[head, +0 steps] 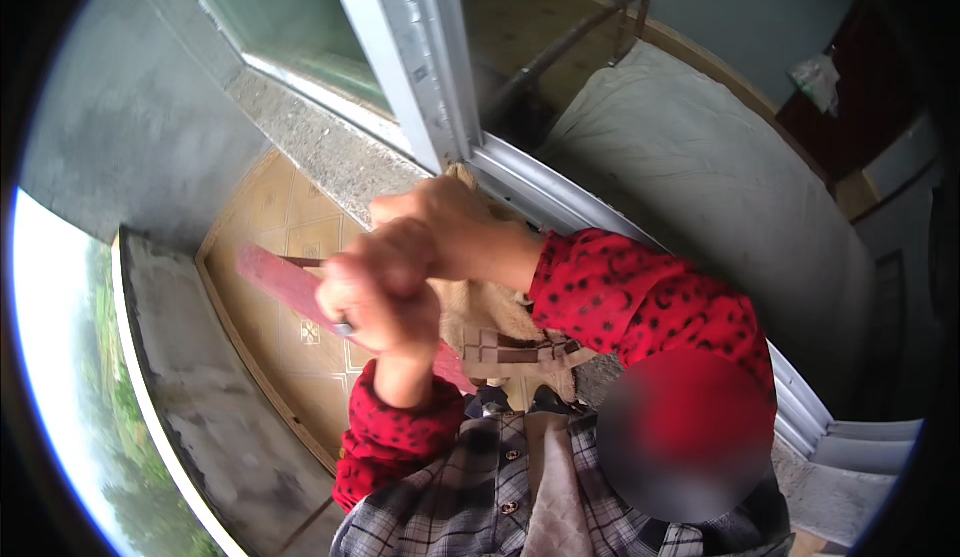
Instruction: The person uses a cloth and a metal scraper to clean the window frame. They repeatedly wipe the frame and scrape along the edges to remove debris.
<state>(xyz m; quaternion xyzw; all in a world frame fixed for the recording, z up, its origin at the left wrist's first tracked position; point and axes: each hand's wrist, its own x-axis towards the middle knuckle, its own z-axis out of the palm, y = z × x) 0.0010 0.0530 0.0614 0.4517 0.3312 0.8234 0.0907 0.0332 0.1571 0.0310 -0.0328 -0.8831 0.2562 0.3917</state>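
My right hand (454, 219) is curled on a tan towel (491, 305) beside the window frame; a bit of the cloth shows above its knuckles. The towel hangs below my hands and has a brown checked band. Closer to my body, my left hand (386, 298) is bent into a fist against the right hand, blurred, with a ring on one finger. Whether cloth is inside it cannot be seen. A reddish flat bar (281, 279) passes behind the left hand; whether that hand touches it is unclear.
A white metal window frame (442, 69) with a glass pane (292, 24) rises ahead, above a rough sill (322, 144). Through the opening is a bed with a pale sheet (705, 152). Tiled floor (300, 204) and a low wall (202, 354) lie left.
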